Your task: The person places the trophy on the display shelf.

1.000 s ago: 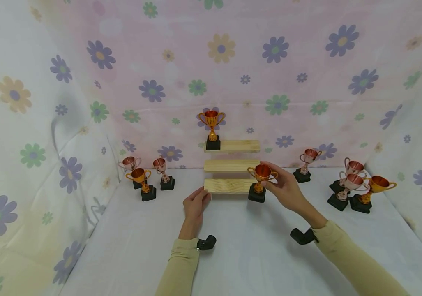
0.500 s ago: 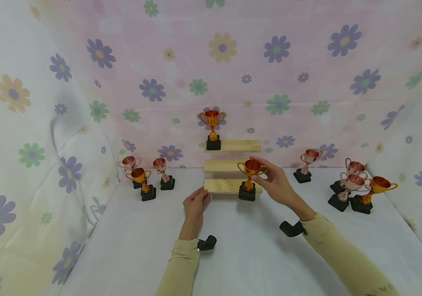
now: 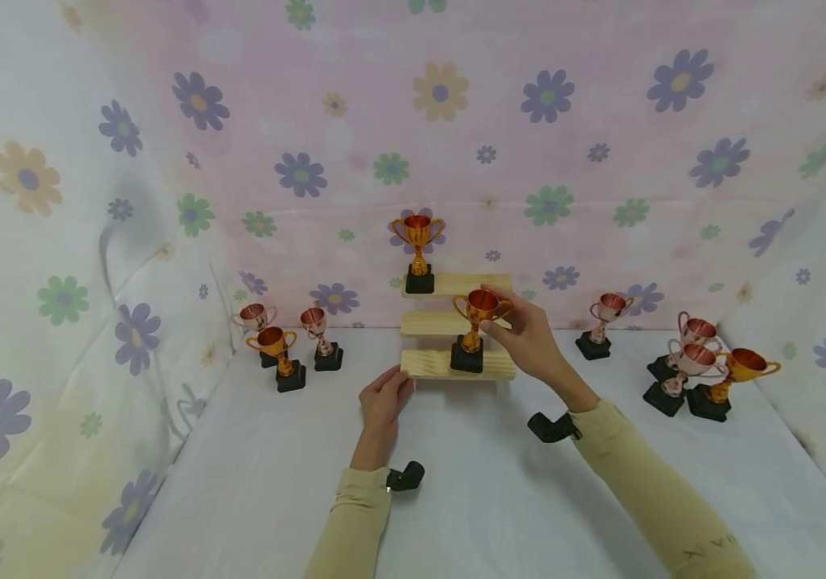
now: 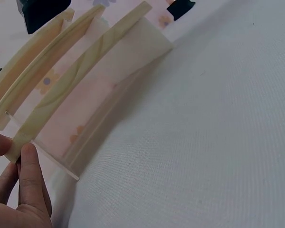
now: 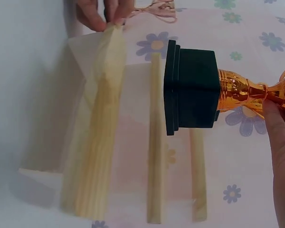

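In the head view a gold trophy (image 3: 472, 326) with a black base is held upright by my right hand (image 3: 528, 342), thumb and fingers around its cup and stem. Its base hangs in front of the three-step wooden shelf (image 3: 430, 364); the right wrist view shows the black base (image 5: 192, 89) apart from the wooden boards. My left hand (image 3: 384, 398) pinches the left end of the lowest board, thumb on top and fingers below, as the left wrist view shows at the board (image 4: 66, 88). Another gold trophy (image 3: 418, 241) stands on the top step's left end.
To the left stand a gold trophy (image 3: 278, 354) and two rose-gold ones, one a small trophy (image 3: 320, 338). A rose-gold trophy (image 3: 603, 322) stands right of the shelf. Farther right, a gold trophy (image 3: 734, 378) clusters with two rose-gold ones. A flowered cloth (image 3: 355, 88) hangs behind.
My right hand has carried the gold trophy leftward and up, from the lowest board's right end to in front of the steps' middle. My left hand stays on the board.
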### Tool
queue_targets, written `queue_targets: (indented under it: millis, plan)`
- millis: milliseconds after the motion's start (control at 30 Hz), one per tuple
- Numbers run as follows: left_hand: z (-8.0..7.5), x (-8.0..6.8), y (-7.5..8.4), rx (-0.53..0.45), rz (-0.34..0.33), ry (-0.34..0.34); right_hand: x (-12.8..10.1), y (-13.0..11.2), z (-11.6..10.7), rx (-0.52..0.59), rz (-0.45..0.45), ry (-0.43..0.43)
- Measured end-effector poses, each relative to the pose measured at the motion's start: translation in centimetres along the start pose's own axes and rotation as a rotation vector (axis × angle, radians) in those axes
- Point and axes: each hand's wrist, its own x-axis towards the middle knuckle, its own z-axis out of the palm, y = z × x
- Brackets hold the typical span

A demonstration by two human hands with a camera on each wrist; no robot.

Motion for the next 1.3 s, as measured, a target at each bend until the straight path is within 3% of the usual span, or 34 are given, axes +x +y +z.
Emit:
queue_targets:
  millis: [233, 467, 833, 1300]
  plan:
    - [-0.1, 0.1, 0.0, -0.025, -0.008, 0.001, 2.8, -0.3, -0.2, 0.064, -0.048, 0.042]
    - [-0.2, 0.2, -0.1, -0.009, -0.019, -0.007, 5.6, -0.1, -0.8, 0.064, -0.050, 0.019]
    - [-0.1, 0.0, -0.1, -0.012, -0.024, 0.003, 9.5, 0.1, -1.6, 0.074, 0.044, -0.022]
    - [-0.1, 0.1, -0.2, -0.002, -0.023, 0.002, 11.7, 1.3, -1.7, 0.050, 0.122, -0.049]
